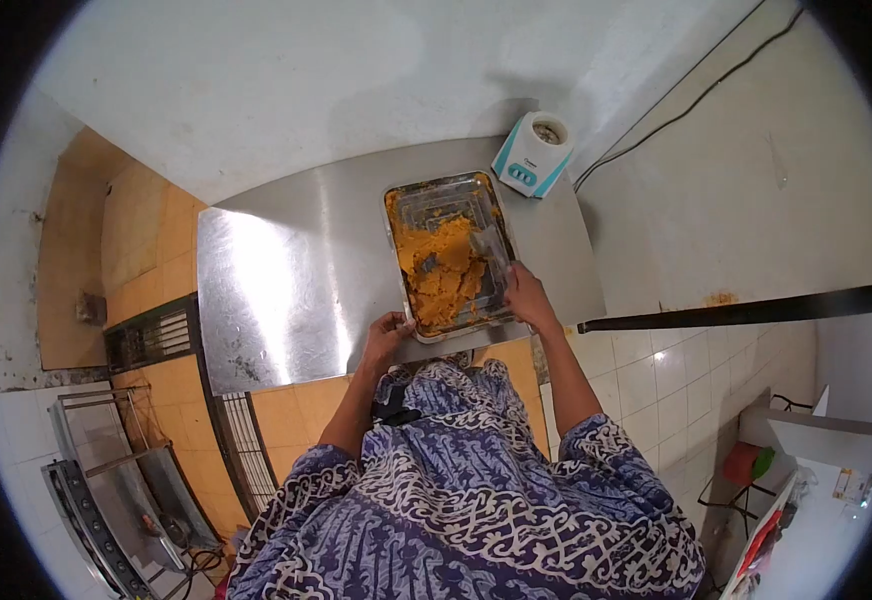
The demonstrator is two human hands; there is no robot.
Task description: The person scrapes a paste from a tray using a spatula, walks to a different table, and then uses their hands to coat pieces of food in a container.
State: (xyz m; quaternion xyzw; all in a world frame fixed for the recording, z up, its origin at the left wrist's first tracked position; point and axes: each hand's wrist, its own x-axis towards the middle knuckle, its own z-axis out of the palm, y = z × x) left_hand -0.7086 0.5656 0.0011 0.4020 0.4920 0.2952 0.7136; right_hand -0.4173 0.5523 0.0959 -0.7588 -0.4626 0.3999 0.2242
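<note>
A rectangular metal tray [392, 222] lies on the steel table, with an orange mash [446, 275] spread unevenly over its middle and lower left. Bare metal shows in its upper part and along the right side. My left hand [388, 333] pinches the tray's near left corner. At the tray's right edge, my right hand [528, 296] is closed around the handle of a flat scraper [492, 248], whose blade reaches into the tray beside the mash. The handle itself is mostly hidden by my fingers.
The steel table [296, 270] stands against a pale wall. A white and turquoise blender base [534, 153] sits at its back right, near a black cable [696, 105] on the wall. A dark bar [736, 308] juts in from the right. Metal racks [106, 500] stand lower left.
</note>
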